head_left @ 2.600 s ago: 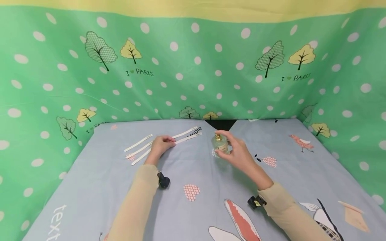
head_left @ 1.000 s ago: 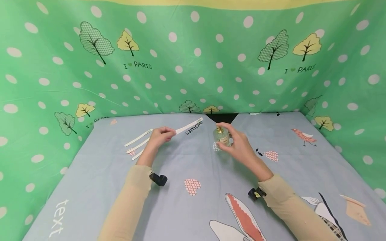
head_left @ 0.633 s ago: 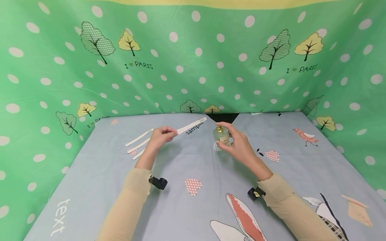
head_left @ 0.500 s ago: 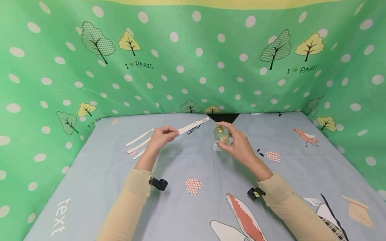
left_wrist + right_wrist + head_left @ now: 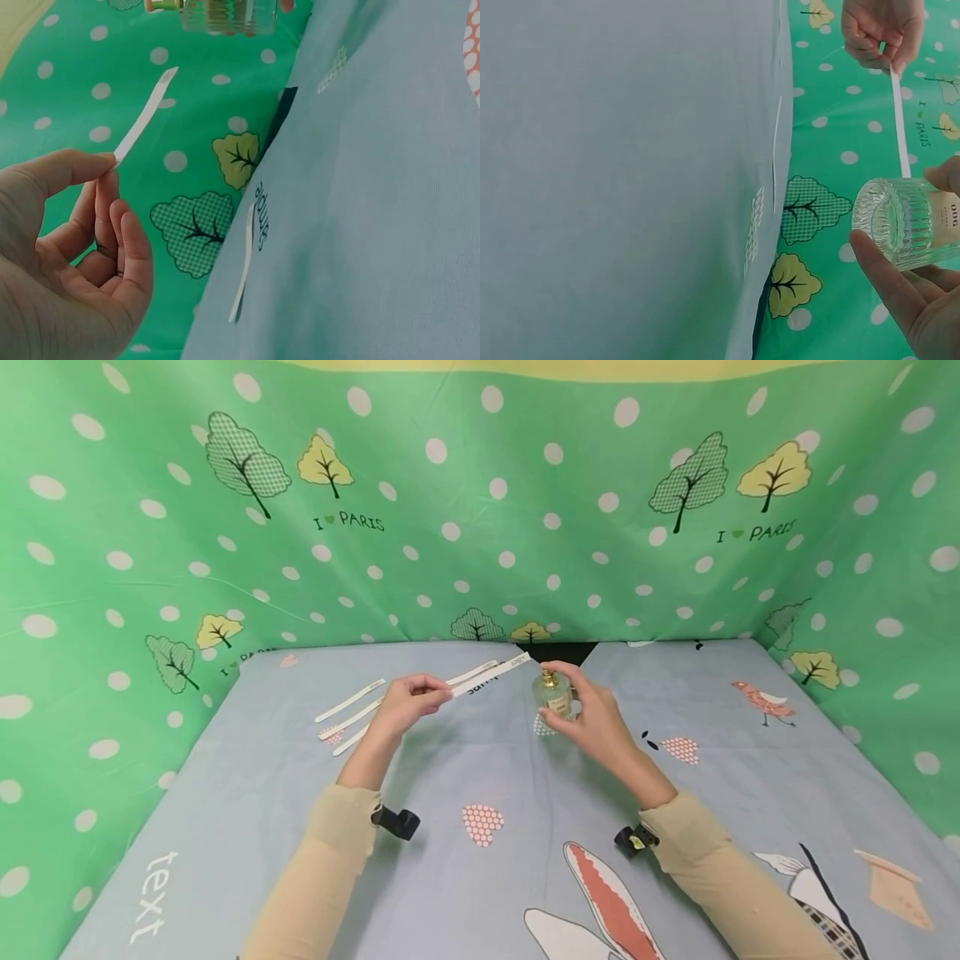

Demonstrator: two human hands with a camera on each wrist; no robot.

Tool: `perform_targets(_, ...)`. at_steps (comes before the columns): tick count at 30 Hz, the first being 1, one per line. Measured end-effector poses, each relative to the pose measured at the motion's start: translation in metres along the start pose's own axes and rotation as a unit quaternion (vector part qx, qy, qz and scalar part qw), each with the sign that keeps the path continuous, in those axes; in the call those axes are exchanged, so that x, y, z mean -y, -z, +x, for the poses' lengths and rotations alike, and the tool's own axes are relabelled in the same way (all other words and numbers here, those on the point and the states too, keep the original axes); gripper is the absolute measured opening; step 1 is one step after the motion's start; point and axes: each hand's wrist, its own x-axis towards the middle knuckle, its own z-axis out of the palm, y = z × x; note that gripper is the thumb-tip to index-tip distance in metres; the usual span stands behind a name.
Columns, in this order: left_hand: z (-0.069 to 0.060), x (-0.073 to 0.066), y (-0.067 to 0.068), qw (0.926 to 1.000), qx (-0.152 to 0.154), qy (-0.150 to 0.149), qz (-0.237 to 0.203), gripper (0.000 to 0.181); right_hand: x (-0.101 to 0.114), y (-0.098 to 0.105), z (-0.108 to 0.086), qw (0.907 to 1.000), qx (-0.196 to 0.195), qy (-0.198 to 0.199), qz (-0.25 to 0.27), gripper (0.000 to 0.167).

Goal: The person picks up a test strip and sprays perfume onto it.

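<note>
My left hand (image 5: pixel 405 706) pinches a white perfume test strip (image 5: pixel 493 674) by one end, between thumb and index finger. The strip points up and right, its printed tip a short gap from the gold spray head of a clear glass perfume bottle (image 5: pixel 553 697). My right hand (image 5: pixel 600 727) grips that bottle above the cloth, index finger on the spray head and thumb low on the glass. In the right wrist view the ribbed base of the bottle (image 5: pixel 900 225) and a cream label show. Another test strip (image 5: pixel 246 262) lies on the cloth beneath the held one.
Several white test strips (image 5: pixel 349 701) lie side by side left of my left hand, the nearer ones partly covered by it. A grey-blue printed cloth (image 5: pixel 480 893) covers the table. Behind stands a green dotted curtain (image 5: pixel 465 577), which also hangs at both sides.
My left hand has lifted a test strip off the cloth and carried it rightward, closer to the bottle. The right hand keeps its hold on the bottle, nearly still.
</note>
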Motion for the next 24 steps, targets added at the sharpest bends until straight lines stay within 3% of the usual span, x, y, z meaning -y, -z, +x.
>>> perform_targets(7, -0.0035, -0.0012, -0.0016, 0.9999, 0.011, -0.002, -0.004, 0.023, 0.0001, -0.0004, -0.0004, 0.9999, -0.002, -0.010, 0.002, 0.065)
perform_targets(17, -0.0076, -0.0062, -0.0057, 0.9998, 0.017, -0.004, -0.001, 0.020, -0.0015, -0.0010, -0.0008, 0.9992, -0.016, -0.012, -0.035, 0.063)
perform_targets(24, -0.0090, -0.0034, 0.0007, 0.9998, 0.018, -0.001, 0.004, 0.021, 0.0003, 0.0009, -0.0011, 0.9994, -0.017, -0.022, -0.022, 0.065)
